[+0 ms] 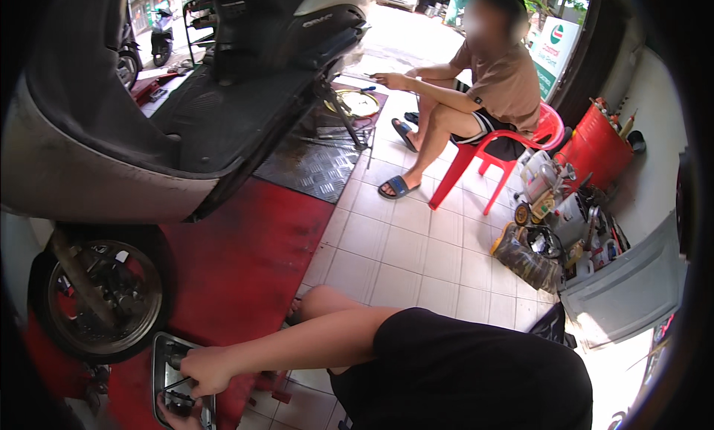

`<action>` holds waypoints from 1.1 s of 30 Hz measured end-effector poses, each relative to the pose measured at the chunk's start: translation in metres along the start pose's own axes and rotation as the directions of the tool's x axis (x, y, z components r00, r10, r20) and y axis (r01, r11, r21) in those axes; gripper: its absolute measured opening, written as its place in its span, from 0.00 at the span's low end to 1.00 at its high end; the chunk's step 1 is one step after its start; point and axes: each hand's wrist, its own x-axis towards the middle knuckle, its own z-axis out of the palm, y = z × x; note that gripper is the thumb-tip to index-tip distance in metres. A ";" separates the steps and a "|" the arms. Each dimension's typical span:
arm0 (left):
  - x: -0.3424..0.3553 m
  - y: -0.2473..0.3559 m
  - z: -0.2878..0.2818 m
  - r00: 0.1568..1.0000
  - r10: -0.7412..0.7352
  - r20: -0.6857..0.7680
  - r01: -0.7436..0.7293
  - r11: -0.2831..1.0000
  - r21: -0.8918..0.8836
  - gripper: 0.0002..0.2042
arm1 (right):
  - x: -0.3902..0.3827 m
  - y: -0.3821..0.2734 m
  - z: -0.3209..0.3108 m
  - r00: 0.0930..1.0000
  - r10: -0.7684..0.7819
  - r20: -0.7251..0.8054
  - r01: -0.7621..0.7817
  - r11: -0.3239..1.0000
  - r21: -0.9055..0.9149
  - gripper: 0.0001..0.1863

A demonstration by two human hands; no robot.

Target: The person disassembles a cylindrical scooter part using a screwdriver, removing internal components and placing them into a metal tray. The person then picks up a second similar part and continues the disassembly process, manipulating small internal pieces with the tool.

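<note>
A shallow metal tray (158, 347) lies on the red lift platform (245, 236), beside the scooter's front wheel (104, 300). Over it, my right hand (210, 369) is closed with its fingers pointing down, and a thin dark rod (176, 383) shows beside the fingertips. I cannot make out what the fingers grip. My left hand (182, 418), low in the picture, curls around a small dark part (178, 403) in the tray. Another dark part (172, 355) sits toward the tray's far end, partly covered by my right hand.
The grey scooter (126, 162) stands over the platform at left. A person (498, 80) sits on a red plastic chair (476, 158) at the far right. Bottles, cans and a red drum (606, 151) line the right wall. White floor tiles (401, 259) run between.
</note>
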 end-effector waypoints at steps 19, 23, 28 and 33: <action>0.001 -0.048 -0.014 0.999 0.036 -0.033 -0.029 0.980 0.199 0.39 | 0.001 -0.017 0.016 0.996 -0.083 0.023 0.086 0.989 -0.120 0.14; -0.002 -0.045 0.001 0.999 -0.037 -0.018 0.035 0.995 -0.088 0.42 | -0.001 -0.013 0.020 0.996 -0.089 0.013 0.090 0.987 -0.133 0.15; 0.000 -0.033 0.018 0.990 0.121 -0.066 -0.112 0.987 0.119 0.41 | -0.004 -0.013 0.014 0.995 -0.083 0.053 0.092 0.976 -0.196 0.15; 0.030 -0.059 0.012 1.000 0.017 -0.018 -0.012 0.962 0.273 0.45 | -0.008 -0.013 0.011 0.995 -0.088 0.044 0.096 0.966 -0.240 0.14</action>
